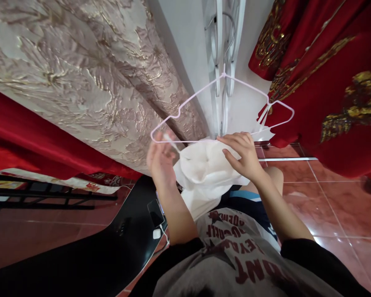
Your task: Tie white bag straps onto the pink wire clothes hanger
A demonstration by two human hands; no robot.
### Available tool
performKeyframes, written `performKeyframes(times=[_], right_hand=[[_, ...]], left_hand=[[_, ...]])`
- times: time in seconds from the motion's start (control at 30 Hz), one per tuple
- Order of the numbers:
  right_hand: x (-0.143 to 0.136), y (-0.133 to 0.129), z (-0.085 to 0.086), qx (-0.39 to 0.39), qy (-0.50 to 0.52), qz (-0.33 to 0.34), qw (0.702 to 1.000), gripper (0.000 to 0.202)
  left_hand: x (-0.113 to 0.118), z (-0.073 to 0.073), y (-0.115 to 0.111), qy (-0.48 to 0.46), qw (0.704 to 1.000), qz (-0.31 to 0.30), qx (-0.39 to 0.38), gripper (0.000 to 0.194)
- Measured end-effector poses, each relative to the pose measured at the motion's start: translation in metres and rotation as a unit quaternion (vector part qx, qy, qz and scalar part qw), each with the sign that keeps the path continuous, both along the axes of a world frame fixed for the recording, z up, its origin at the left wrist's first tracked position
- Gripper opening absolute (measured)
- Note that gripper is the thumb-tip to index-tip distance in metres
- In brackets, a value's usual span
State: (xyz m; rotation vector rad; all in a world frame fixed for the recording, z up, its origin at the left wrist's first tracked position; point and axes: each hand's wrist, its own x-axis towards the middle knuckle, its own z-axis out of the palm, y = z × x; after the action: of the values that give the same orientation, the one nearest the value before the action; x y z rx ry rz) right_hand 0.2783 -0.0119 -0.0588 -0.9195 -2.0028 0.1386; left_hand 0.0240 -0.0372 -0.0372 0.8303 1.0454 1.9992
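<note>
A pale pink clothes hanger (200, 89) hangs by its metal hook from a white rack (217, 49). Below its bottom bar is a white garment with thin straps (204, 165); one white strap (264, 116) is looped over the hanger's right shoulder. My left hand (162, 159), blurred by motion, is at the hanger's left end, its fingers closed around the other white strap (172, 143). My right hand (243, 159) lies over the garment's upper right edge, fingers stretched out and tips by the bottom bar, thumb apart.
Cream floral brocade cloth (89, 78) hangs at left, and red cloth with gold embroidery (334, 82) at right. Beside my left arm a black glossy seat or bench (120, 231) bears a phone (155, 213) and a white earbud case (156, 234). Reddish tiles (315, 198) cover the floor.
</note>
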Motion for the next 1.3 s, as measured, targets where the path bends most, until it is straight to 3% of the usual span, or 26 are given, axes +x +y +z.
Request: performKeyframes(times=[0.07, 0.17, 0.23, 0.3, 0.37, 0.53, 0.7, 0.83, 0.93, 1.0, 1.07, 1.17, 1.2, 1.3], right_hand=[[-0.005, -0.004, 0.0, -0.002, -0.005, 0.008, 1.0, 0.044], [-0.005, -0.008, 0.002, -0.006, 0.009, 0.011, 1.0, 0.045], [0.003, -0.008, 0.003, 0.026, 0.085, -0.053, 0.995, 0.042], [0.016, -0.005, 0.003, 0.068, 0.185, -0.158, 0.968, 0.043], [0.03, 0.0, 0.005, 0.056, 0.225, -0.21, 0.95, 0.048], [0.051, 0.011, 0.02, -0.104, 0.157, -0.165, 0.968, 0.049], [0.054, 0.015, 0.036, -0.146, 0.231, -0.157, 0.949, 0.018], [0.052, 0.008, 0.052, -0.173, 0.21, -0.157, 0.949, 0.013], [0.05, 0.001, 0.066, -0.18, 0.255, -0.118, 0.943, 0.01], [0.053, 0.003, 0.07, -0.158, 0.305, -0.092, 0.935, 0.009], [0.062, 0.013, 0.065, -0.127, 0.33, -0.075, 0.932, 0.022], [0.089, 0.038, 0.042, -0.039, 0.351, -0.082, 0.932, 0.049], [0.098, 0.045, 0.032, 0.019, 0.387, -0.099, 0.917, 0.052], [0.115, 0.05, 0.011, 0.159, 0.431, -0.139, 0.877, 0.04]], left_hand=[[0.015, -0.003, -0.001, 0.009, 0.995, -0.091, -0.039, 0.039], [0.039, 0.001, 0.0, -0.015, 0.992, -0.122, -0.011, 0.036], [0.048, 0.004, 0.002, -0.027, 0.993, -0.114, 0.014, 0.039], [0.05, 0.006, 0.003, -0.02, 0.994, -0.104, 0.021, 0.043], [0.048, 0.005, 0.005, -0.008, 0.995, -0.093, 0.017, 0.046], [0.049, 0.003, 0.005, -0.006, 0.997, -0.075, 0.021, 0.046], [0.049, 0.002, 0.004, -0.01, 0.996, -0.086, 0.03, 0.046], [0.044, 0.001, 0.005, -0.01, 0.996, -0.087, 0.032, 0.047], [0.04, -0.001, 0.005, -0.008, 0.995, -0.097, 0.023, 0.048], [0.039, -0.001, 0.005, -0.006, 0.994, -0.106, 0.016, 0.048], [0.039, 0.0, 0.004, -0.006, 0.994, -0.108, 0.013, 0.048], [0.04, 0.002, 0.003, -0.003, 0.994, -0.105, 0.003, 0.05], [0.039, 0.003, 0.003, -0.001, 0.995, -0.104, -0.001, 0.051], [0.038, 0.003, 0.003, 0.001, 0.994, -0.106, -0.008, 0.052]])
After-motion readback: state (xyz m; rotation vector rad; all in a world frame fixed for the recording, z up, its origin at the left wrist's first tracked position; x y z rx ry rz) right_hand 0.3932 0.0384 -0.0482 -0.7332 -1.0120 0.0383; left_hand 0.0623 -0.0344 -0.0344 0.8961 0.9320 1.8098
